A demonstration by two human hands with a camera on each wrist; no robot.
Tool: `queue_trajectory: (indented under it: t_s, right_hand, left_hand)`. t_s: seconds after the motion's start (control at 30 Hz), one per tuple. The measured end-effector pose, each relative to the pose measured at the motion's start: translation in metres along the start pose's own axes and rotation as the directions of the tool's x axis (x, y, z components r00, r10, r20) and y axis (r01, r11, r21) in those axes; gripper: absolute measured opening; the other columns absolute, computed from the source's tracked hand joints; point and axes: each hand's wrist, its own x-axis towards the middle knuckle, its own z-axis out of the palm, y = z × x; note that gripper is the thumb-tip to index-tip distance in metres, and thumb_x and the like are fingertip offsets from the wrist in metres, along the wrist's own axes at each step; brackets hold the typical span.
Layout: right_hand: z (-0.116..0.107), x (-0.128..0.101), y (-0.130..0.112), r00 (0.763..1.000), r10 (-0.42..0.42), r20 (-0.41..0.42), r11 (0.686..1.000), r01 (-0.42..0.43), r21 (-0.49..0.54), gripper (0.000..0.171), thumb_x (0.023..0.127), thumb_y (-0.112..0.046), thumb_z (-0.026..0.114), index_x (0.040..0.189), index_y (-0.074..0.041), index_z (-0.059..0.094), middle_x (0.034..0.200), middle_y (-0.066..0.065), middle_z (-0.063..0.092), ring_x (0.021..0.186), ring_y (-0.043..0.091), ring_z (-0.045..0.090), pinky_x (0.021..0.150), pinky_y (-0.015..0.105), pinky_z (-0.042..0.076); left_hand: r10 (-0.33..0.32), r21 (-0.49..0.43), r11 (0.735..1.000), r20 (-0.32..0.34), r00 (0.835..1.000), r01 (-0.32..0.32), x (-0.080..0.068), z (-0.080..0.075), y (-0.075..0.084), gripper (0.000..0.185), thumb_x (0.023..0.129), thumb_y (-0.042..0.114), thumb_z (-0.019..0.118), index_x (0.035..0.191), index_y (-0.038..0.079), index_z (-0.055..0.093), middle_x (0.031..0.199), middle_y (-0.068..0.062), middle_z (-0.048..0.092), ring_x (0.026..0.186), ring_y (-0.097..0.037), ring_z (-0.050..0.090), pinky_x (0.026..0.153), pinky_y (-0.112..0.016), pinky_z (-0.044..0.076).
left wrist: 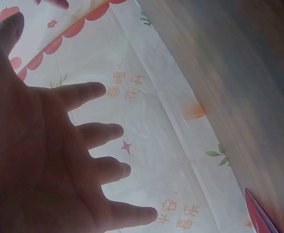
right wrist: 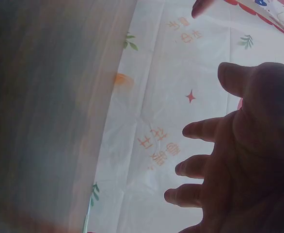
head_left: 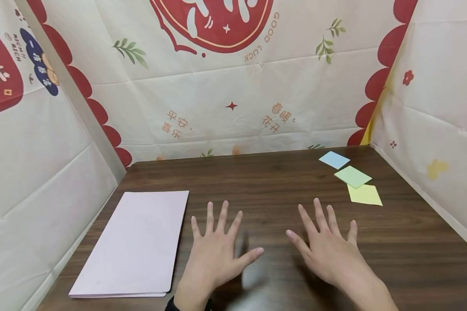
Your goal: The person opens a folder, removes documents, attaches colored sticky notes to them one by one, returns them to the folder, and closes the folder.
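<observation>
Both hands hover palm down over the dark wooden table [head_left: 264, 181], fingers spread and holding nothing. My left hand [head_left: 218, 246] is just right of a pale pink folder [head_left: 134, 244] that lies flat at the table's left. My right hand [head_left: 327, 246] is at centre right, nearer to me than three sticky notes: blue [head_left: 334, 159], green [head_left: 352, 176] and yellow [head_left: 364, 195]. In the left wrist view the left hand [left wrist: 50, 150] shows spread fingers against the cloth wall. The right wrist view shows the right hand [right wrist: 239, 160] the same way.
Printed cream and red cloth walls [head_left: 233, 86] enclose the table at the back, left and right. Bare wood lies between the folder and the notes and beyond the hands.
</observation>
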Motion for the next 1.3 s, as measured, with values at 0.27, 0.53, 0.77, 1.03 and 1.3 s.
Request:
queue_trajectory:
  t_s: [0.27, 0.53, 0.77, 1.03, 1.3]
  right_hand:
    - [-0.017, 0.014, -0.021, 0.997, -0.072, -0.022, 0.997, 0.073, 0.034, 0.091, 0.104, -0.08, 0.029, 0.172, -0.02, 0.02, 0.18, 0.02, -0.002, 0.164, 0.053, 0.002, 0.113, 0.091, -0.005]
    - [-0.022, 0.044, -0.059, 0.966, -0.258, 0.007, 0.96, 0.255, 0.115, 0.083, 0.108, -0.072, 0.03, 0.172, -0.02, 0.021, 0.181, 0.011, 0.007, 0.167, 0.043, 0.011, 0.121, 0.085, 0.002]
    - [-0.013, 0.073, -0.087, 0.926, -0.375, 0.029, 0.921, 0.369, 0.125, 0.085, 0.108, -0.069, 0.036, 0.171, -0.014, 0.021, 0.18, 0.01, 0.012, 0.167, 0.034, 0.014, 0.127, 0.077, 0.008]
    - [0.007, 0.099, -0.122, 0.851, -0.518, 0.087, 0.853, 0.506, 0.125, 0.077, 0.111, -0.062, 0.039, 0.169, -0.012, 0.029, 0.179, 0.009, 0.021, 0.167, 0.031, 0.018, 0.132, 0.068, 0.014]
    - [0.039, 0.107, -0.163, 0.767, -0.606, 0.212, 0.791, 0.61, 0.052, 0.071, 0.111, -0.061, 0.038, 0.17, -0.023, 0.029, 0.179, 0.003, 0.021, 0.167, 0.03, 0.02, 0.131, 0.069, 0.019]
  left_hand:
    - [-0.037, -0.005, 0.999, -0.016, 0.999, 0.037, 0.007, -0.015, -0.009, 0.1, 0.09, 0.096, 0.032, 0.169, 0.035, 0.027, 0.181, -0.006, 0.005, 0.166, -0.046, -0.003, 0.122, -0.084, 0.009]
    - [-0.1, -0.014, 0.995, -0.054, 0.993, 0.1, 0.006, -0.044, -0.034, 0.092, 0.097, 0.087, 0.035, 0.169, 0.032, 0.028, 0.181, -0.008, 0.004, 0.166, -0.044, -0.008, 0.123, -0.083, 0.003]
    - [-0.122, -0.042, 0.992, -0.011, 0.992, 0.121, 0.011, -0.068, -0.061, 0.089, 0.101, 0.083, 0.03, 0.17, 0.026, 0.027, 0.18, -0.012, 0.009, 0.165, -0.051, -0.001, 0.123, -0.083, 0.01]
    - [-0.223, -0.131, 0.963, 0.115, 0.968, 0.237, 0.014, -0.085, -0.115, 0.09, 0.106, 0.077, 0.024, 0.17, 0.014, 0.027, 0.174, -0.026, 0.026, 0.156, -0.063, 0.021, 0.12, -0.081, 0.024]
    - [-0.334, -0.13, 0.921, 0.222, 0.916, 0.367, 0.012, -0.087, -0.174, 0.094, 0.109, 0.07, 0.009, 0.166, -0.003, 0.024, 0.168, -0.04, 0.023, 0.153, -0.067, 0.022, 0.121, -0.079, 0.026]
